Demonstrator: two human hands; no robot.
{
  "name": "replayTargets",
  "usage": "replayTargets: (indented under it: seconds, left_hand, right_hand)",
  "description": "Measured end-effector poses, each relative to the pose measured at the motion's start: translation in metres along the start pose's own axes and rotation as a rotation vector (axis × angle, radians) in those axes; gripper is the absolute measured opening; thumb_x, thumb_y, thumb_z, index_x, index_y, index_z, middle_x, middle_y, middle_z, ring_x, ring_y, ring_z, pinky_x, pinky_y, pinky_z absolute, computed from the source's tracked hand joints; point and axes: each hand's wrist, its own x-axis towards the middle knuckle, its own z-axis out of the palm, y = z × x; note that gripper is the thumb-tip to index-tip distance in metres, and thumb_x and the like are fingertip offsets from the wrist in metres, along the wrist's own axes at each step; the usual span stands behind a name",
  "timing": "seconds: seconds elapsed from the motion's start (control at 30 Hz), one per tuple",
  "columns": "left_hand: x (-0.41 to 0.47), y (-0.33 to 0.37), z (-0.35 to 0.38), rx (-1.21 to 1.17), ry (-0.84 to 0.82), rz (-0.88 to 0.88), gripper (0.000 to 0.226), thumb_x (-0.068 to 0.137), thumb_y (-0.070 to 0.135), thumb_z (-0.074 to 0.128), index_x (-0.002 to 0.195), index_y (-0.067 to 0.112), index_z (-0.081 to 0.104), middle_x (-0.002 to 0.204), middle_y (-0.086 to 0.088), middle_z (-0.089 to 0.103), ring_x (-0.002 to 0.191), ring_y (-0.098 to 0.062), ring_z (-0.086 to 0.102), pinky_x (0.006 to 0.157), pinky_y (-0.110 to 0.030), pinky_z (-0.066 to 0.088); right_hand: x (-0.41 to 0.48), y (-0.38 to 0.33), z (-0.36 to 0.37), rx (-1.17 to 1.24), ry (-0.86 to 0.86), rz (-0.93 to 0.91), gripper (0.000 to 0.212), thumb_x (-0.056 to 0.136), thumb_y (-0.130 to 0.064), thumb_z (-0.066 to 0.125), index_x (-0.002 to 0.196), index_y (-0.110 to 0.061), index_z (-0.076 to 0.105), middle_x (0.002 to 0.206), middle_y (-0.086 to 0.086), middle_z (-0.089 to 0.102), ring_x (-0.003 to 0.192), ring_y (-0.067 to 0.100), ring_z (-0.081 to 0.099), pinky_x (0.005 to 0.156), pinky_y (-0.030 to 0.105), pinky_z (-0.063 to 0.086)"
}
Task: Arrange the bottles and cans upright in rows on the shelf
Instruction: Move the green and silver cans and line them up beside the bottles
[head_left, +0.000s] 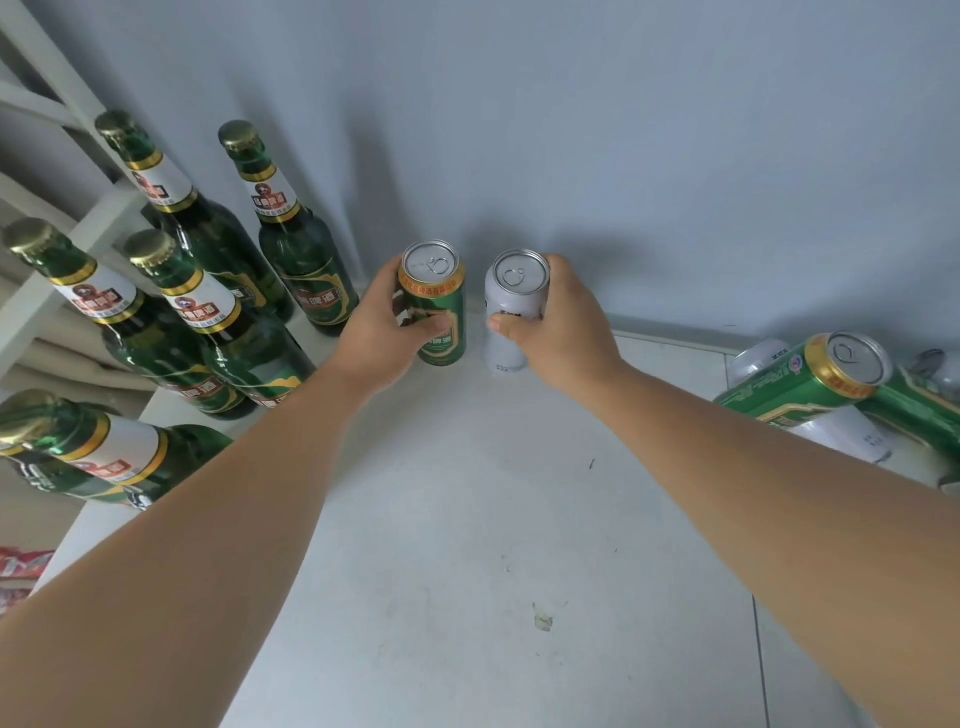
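My left hand (382, 325) grips a green can (436, 306) that stands upright near the back wall of the white shelf (467, 519). Right beside it, my right hand (558, 319) grips a white can (511, 312), also upright. The two cans are a small gap apart. Several green glass bottles (298, 244) with gold caps stand upright in rows at the left. At the far right a green can (810, 379) lies on its side on top of white cans (841, 434).
The grey wall (571, 130) closes off the shelf's back. A white shelf frame (62, 109) rises at the far left. Red packets (21, 566) show on a lower level at the bottom left. More tipped cans (935, 374) sit at the right edge.
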Motion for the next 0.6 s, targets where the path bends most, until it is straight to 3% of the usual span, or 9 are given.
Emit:
replayTargets:
  seconds: [0.07, 0.2, 0.3, 0.5, 0.6]
  left_hand:
    - [0.001, 0.002, -0.001, 0.045, -0.005, 0.013, 0.065, 0.090, 0.009, 0.074, 0.145, 0.026, 0.043, 0.122, 0.021, 0.061, 0.104, 0.020, 0.056, 0.079, 0.000, 0.043]
    - [0.001, 0.004, -0.004, 0.116, -0.022, 0.029, 0.067, 0.091, 0.016, 0.074, 0.147, 0.030, 0.041, 0.131, 0.015, 0.059, 0.122, -0.004, 0.055, 0.096, -0.019, 0.044]
    - [0.001, 0.005, -0.005, 0.134, -0.018, 0.022, 0.065, 0.091, 0.015, 0.073, 0.147, 0.029, 0.042, 0.128, 0.015, 0.058, 0.120, -0.004, 0.054, 0.084, -0.009, 0.041]
    - [0.002, 0.006, -0.005, 0.125, -0.029, 0.004, 0.066, 0.091, 0.013, 0.073, 0.147, 0.027, 0.041, 0.129, 0.014, 0.058, 0.119, -0.005, 0.053, 0.091, -0.017, 0.042]
    - [0.000, 0.007, -0.004, 0.125, -0.019, -0.009, 0.067, 0.090, 0.015, 0.075, 0.147, 0.023, 0.042, 0.130, 0.010, 0.060, 0.119, -0.006, 0.055, 0.101, -0.026, 0.045]
  right_hand:
    - [0.000, -0.003, 0.009, -0.021, 0.076, 0.012, 0.059, 0.078, -0.033, 0.083, 0.124, -0.014, 0.052, 0.120, 0.000, 0.061, 0.109, 0.023, 0.059, 0.090, 0.040, 0.051]
    - [0.001, -0.007, 0.018, -0.014, 0.132, 0.028, 0.062, 0.079, -0.031, 0.083, 0.128, -0.012, 0.050, 0.126, 0.003, 0.059, 0.115, 0.025, 0.058, 0.092, 0.039, 0.050]
    - [0.000, -0.009, 0.020, -0.030, 0.137, 0.043, 0.063, 0.079, -0.032, 0.083, 0.129, -0.011, 0.050, 0.127, 0.004, 0.058, 0.115, 0.025, 0.058, 0.092, 0.040, 0.050]
    - [-0.002, -0.013, 0.017, -0.060, 0.144, 0.098, 0.062, 0.081, -0.035, 0.081, 0.128, -0.010, 0.050, 0.126, 0.006, 0.058, 0.113, 0.027, 0.058, 0.091, 0.040, 0.050]
    - [-0.002, -0.016, 0.014, -0.044, 0.118, 0.125, 0.061, 0.080, -0.034, 0.082, 0.126, -0.009, 0.050, 0.124, 0.006, 0.059, 0.112, 0.028, 0.058, 0.090, 0.040, 0.050]
